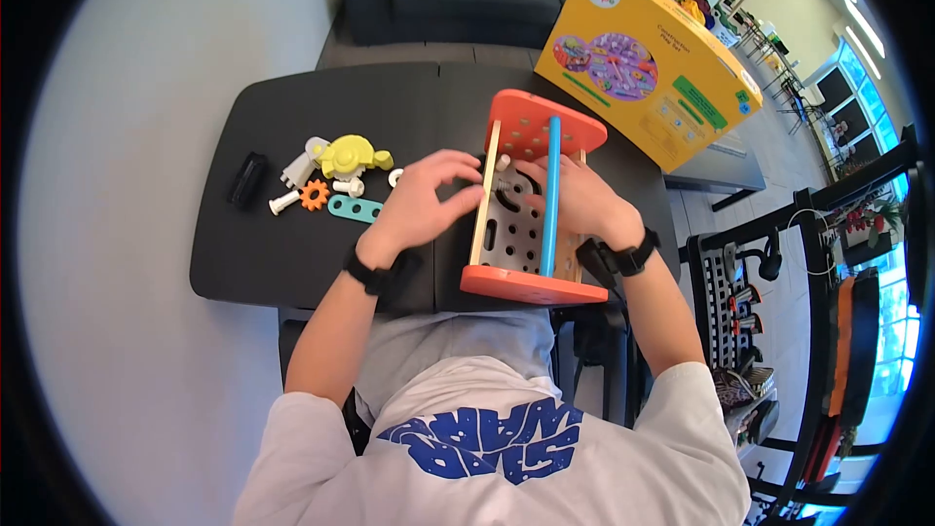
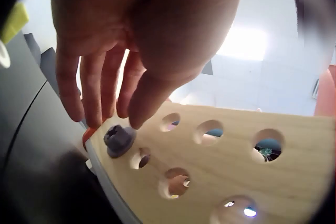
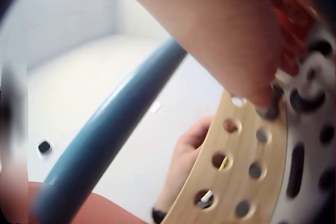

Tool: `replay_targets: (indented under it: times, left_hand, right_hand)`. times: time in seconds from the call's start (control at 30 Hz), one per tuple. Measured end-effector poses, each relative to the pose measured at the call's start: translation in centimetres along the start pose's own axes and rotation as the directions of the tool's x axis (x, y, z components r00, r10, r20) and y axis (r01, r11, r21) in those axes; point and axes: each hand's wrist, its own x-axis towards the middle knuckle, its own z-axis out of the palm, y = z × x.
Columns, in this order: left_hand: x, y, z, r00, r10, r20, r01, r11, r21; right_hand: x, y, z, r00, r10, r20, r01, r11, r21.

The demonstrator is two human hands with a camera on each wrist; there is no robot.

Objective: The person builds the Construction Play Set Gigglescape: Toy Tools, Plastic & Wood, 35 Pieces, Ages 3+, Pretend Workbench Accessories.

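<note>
Toolbox: a toy toolbox (image 1: 534, 285) with red ends stood on the right half of the tabletop (image 1: 390, 278), close to the near edge.
Hidden inside: the right hand (image 1: 586, 200) reached into the toolbox past the blue bar (image 1: 551, 205), which cut across it; its fingertips were largely concealed.
Right grip: in the right wrist view, a digit met a dark grey piece (image 3: 273, 106) at the wooden panel (image 2: 226, 169); whether it was pinched could not be told. A grey perforated plate (image 3: 310, 129) ran beside it, cropped by the frame.
Left grip: wide, holding nothing; the left hand (image 1: 429, 205) hung outside the wooden panel, fingers pointing down, thumb tip just beside a grey nut (image 2: 119, 139).
Wrists: both bent inward, each wearing a black strap.
Loose parts: towards the tabletop's left edge lay a black piece (image 1: 247, 181), a yellow piece (image 1: 349, 156), an orange gear (image 1: 314, 195) and a teal strip (image 1: 354, 207).
Yellow carton: the carton (image 1: 633, 122) covered the far right corner, its print reading "Construction Play Set"; the round logo and small text were too blurred.
Shirt: blue block letters (image 1: 487, 438), upside down and creased.
</note>
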Motion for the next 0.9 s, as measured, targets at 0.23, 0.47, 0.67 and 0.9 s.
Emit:
replay_targets:
  times: [0.23,0.47,0.67,0.9]
  left_hand:
    - [-3.0,6.1,-1.4,0.875,0.176,0.451,-0.232,0.970,0.071]
    - [-3.5,4.9,-1.1,0.953,0.127,0.274,-0.181,0.966,0.183]
    - [-4.5,3.4,-3.5,0.998,0.050,0.048,-0.060,0.974,0.219]
    - [-5.4,2.0,-2.9,0.922,-0.359,-0.142,0.378,0.915,0.142]
  right_hand:
    - [-1.7,1.8,-3.5,0.942,0.036,-0.333,-0.047,0.999,-0.025]
    - [-2.4,6.0,-0.3,0.805,0.382,-0.454,-0.180,0.886,0.427]
    - [-4.3,7.1,-0.8,0.727,0.546,-0.415,-0.329,0.809,0.488]
    - [-7.5,6.2,1.3,0.857,0.516,0.001,-0.158,0.261,0.952]
